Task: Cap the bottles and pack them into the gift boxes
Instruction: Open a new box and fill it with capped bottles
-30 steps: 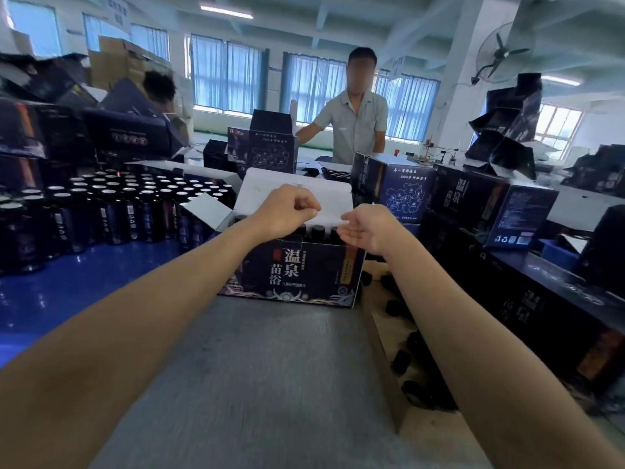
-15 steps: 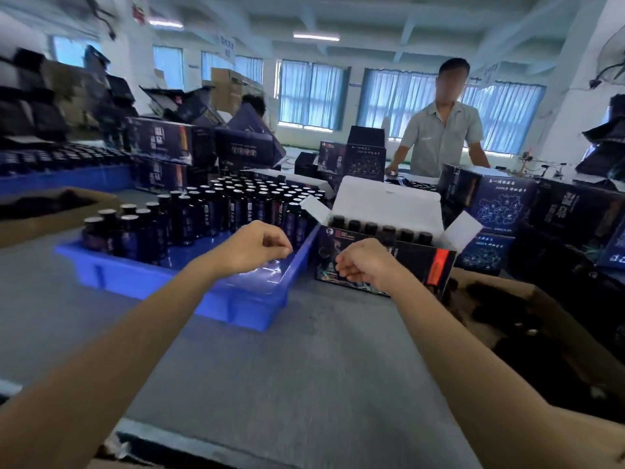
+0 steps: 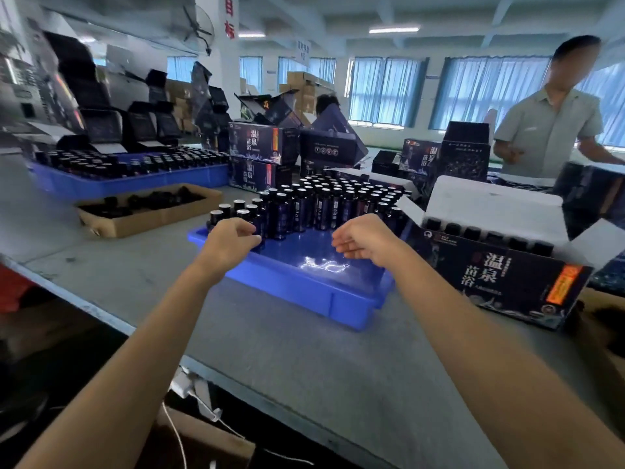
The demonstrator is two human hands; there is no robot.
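Progress: I judge early-to-mid | box [image 3: 490, 279] beside tray [image 3: 304, 289] holds one visible capped row | many bottles [image 3: 324, 204] stand uncapped in tray on worktop [image 3: 304, 367] | left hand [image 3: 230, 243] fingers curled at corner bottles, grip unclear | right hand [image 3: 367, 240] fingers loose, empty.

At a packing worktop [image 3: 304, 360], a person's left hand [image 3: 231, 242] curls its fingers [image 3: 253, 235] beside the front bottles [image 3: 297, 211] in a blue tray [image 3: 304, 292]; the right hand [image 3: 368, 240] hangs loosely curled, an open gift box [image 3: 507, 282] just right of its fingers.
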